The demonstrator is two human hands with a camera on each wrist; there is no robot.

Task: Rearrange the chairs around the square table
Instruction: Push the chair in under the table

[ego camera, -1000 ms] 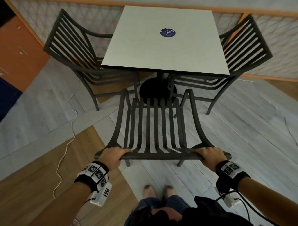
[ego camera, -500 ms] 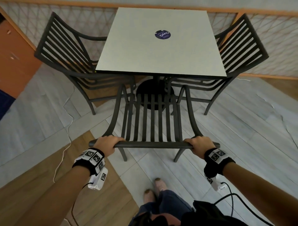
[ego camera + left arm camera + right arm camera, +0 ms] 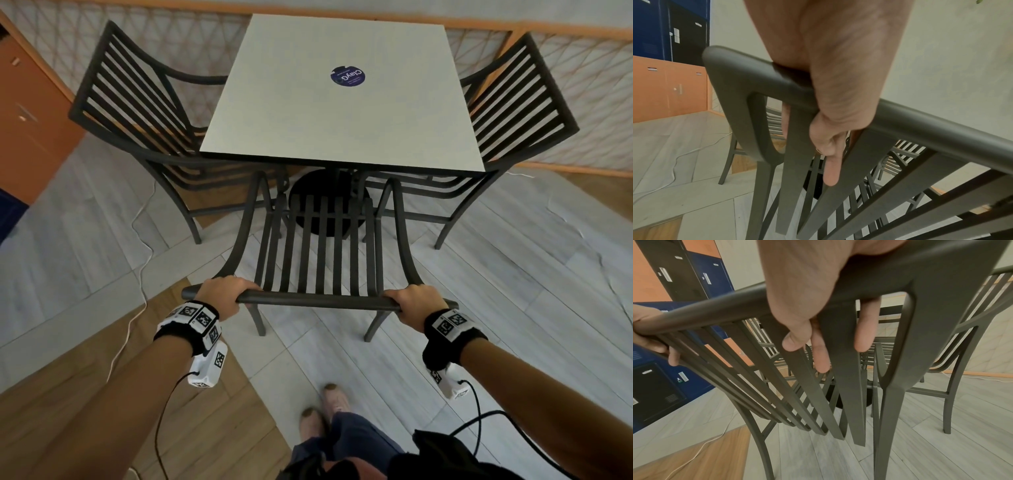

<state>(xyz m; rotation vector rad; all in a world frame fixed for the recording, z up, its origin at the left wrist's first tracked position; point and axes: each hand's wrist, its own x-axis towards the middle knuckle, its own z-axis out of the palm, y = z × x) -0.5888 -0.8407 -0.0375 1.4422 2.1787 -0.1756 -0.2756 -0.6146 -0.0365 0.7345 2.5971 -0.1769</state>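
Your left hand (image 3: 219, 294) and right hand (image 3: 416, 305) each grip the top rail of the near chair (image 3: 322, 246), fingers curled over it. The chair faces the table (image 3: 329, 113), its seat front at the table's near edge; two more chairs (image 3: 137, 113) flank the table.

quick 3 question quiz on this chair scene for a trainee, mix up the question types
1. True or false: both hands grip the top rail of the near chair.
2. Multiple choice: what lies on the table? A) a cup B) a round purple sticker C) a book
3. Fill in: besides the near chair, ___ more chairs stand at the table.

Key
1. True: the left hand and right hand each curl round the rail.
2. B
3. two: the left chair and the right chair.
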